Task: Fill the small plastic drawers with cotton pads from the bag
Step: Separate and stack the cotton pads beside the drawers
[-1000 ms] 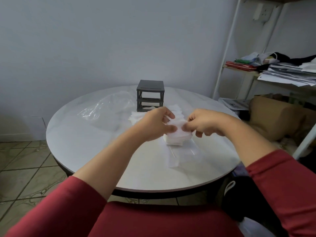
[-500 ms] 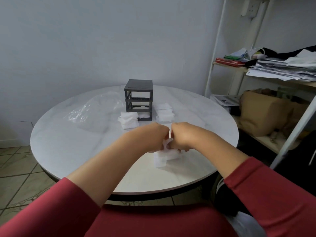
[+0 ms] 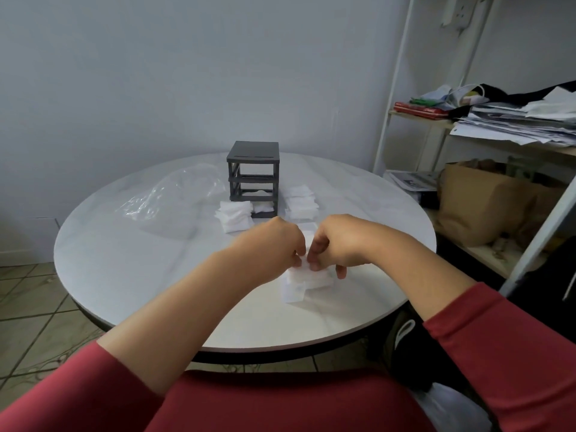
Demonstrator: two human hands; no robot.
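Note:
A small dark grey drawer frame (image 3: 253, 177) stands at the far middle of the round white table (image 3: 131, 266); some white pads show in its lowest level. Loose stacks of white cotton pads lie left (image 3: 235, 215) and right (image 3: 300, 199) of it. Near the table's front, my left hand (image 3: 274, 244) and my right hand (image 3: 335, 244) meet over a stack of cotton pads (image 3: 307, 283) that sits in what looks like a clear drawer. Both hands pinch pads at the top of that stack, fingertips touching.
A crumpled clear plastic bag (image 3: 174, 194) lies on the table's left. A white metal shelf (image 3: 461, 126) with papers and a brown paper bag (image 3: 486, 201) stands to the right. Tiled floor lies at the left.
The hands have come closer to me and together, from the far pad piles to the near stack. The view has shifted, so the drawer frame and both loose piles now show unobstructed.

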